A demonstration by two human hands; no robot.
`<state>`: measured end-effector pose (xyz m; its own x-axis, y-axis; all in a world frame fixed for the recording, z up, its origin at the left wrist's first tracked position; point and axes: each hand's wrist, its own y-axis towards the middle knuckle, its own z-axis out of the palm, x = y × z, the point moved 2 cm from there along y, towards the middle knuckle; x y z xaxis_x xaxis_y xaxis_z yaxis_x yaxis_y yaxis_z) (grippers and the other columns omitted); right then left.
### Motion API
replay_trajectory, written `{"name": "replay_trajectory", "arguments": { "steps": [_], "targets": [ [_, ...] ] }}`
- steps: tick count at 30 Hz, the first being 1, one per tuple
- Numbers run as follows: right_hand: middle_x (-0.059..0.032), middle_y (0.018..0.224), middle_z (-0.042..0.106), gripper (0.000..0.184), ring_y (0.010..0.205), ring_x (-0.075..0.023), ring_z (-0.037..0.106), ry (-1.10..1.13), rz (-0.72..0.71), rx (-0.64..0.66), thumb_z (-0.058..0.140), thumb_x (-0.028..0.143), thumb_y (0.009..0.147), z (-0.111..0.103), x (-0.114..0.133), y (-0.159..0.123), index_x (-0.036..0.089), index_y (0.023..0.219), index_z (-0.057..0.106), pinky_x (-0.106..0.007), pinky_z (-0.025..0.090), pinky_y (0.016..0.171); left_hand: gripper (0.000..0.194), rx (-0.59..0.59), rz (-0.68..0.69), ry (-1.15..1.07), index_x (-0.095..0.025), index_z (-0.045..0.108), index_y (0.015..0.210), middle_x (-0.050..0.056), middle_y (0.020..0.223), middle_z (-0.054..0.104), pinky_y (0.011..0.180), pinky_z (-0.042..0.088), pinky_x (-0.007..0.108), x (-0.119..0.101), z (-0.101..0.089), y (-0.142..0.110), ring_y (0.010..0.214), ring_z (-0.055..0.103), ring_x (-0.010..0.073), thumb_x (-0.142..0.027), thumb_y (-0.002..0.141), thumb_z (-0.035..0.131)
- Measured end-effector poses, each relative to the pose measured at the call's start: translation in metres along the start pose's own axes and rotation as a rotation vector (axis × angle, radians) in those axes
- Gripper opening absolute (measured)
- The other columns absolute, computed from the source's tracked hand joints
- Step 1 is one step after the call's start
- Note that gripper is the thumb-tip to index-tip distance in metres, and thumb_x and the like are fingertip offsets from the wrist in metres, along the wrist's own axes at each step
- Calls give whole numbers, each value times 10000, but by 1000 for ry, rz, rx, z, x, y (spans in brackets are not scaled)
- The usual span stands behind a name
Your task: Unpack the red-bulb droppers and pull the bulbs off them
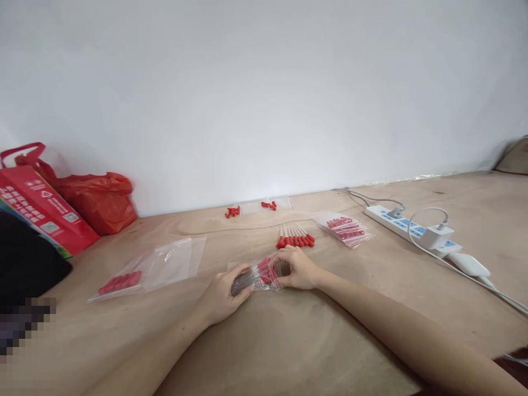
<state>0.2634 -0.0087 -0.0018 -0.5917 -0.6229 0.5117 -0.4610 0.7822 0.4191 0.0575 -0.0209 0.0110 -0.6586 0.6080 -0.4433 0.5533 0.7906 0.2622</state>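
Observation:
Just below the middle of the view, both hands hold a clear plastic bag (268, 279) with several red-ended thin sticks inside. My left hand (226, 294) is closed round the bag's left end, thumb at the front, over the greyish shafts. At the right end, by the red tips, the fingers and thumb of my right hand (300, 268) pinch the clear plastic. Right behind this hand, a fanned row of loose pale sticks with red ends (295, 241) lies on the table, red ends toward me.
To the left lies a clear zip bag (173, 258) with red-ended pieces; to the right, filled bags (345, 228) overlap. Small red pieces (232, 211) sit by the wall. A power strip (406, 226) with cables runs along the right. Red bags (97, 198) stand far left.

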Motion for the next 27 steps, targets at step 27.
{"name": "replay_trajectory", "arguments": {
  "steps": [27],
  "targets": [
    [28, 660, 541, 266, 566, -84, 459, 83, 54, 136, 675, 253, 563, -11, 7, 0, 161, 772, 538, -188, 334, 524, 375, 58, -70, -1, -188, 501, 1101, 61, 1075, 612, 865, 436, 336, 1, 0, -6, 977, 568, 201, -379, 779, 481]
  ]
}}
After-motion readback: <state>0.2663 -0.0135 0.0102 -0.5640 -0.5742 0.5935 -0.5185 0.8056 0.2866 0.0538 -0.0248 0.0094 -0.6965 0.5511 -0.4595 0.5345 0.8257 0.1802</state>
